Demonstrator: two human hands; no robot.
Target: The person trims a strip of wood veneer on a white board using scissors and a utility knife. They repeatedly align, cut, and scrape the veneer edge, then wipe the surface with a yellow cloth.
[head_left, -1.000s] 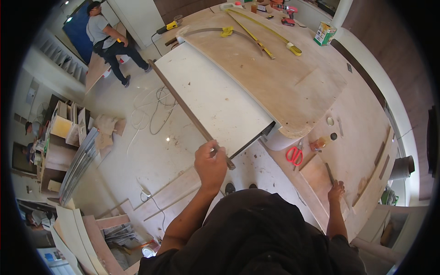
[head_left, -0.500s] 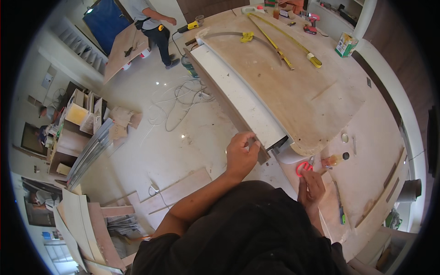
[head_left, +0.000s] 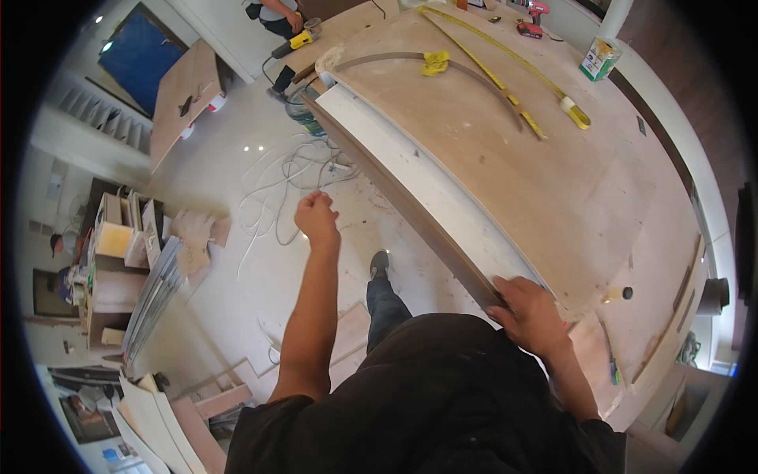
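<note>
Out over the floor, my left hand (head_left: 317,215) is raised, apart from the worktable, with its fingers curled in; what it holds, if anything, is hidden. My right hand (head_left: 529,312) grips the near end of a long brown board (head_left: 418,221), its thumb on the side and its fingers over the top. Along that board runs a white strip (head_left: 434,189), beside a large tan panel (head_left: 505,158) with a rounded edge. A thin curved brown strip (head_left: 474,79) and a yellow folding rule (head_left: 489,83) lie on the panel, with a crumpled yellow piece (head_left: 435,63) on the curved strip.
A yellow power tool (head_left: 296,42) rests at the table's far end. A red drill (head_left: 533,20) and a can (head_left: 600,59) stand far right. Loose cables (head_left: 292,170) lie on the floor. Stacked boards (head_left: 158,423) stand lower left. Another person (head_left: 280,14) is at the far end.
My left hand has let go of the brown board and swung left and forward. My right hand has moved from near the red scissors onto the board's near end. A foot has come into view.
</note>
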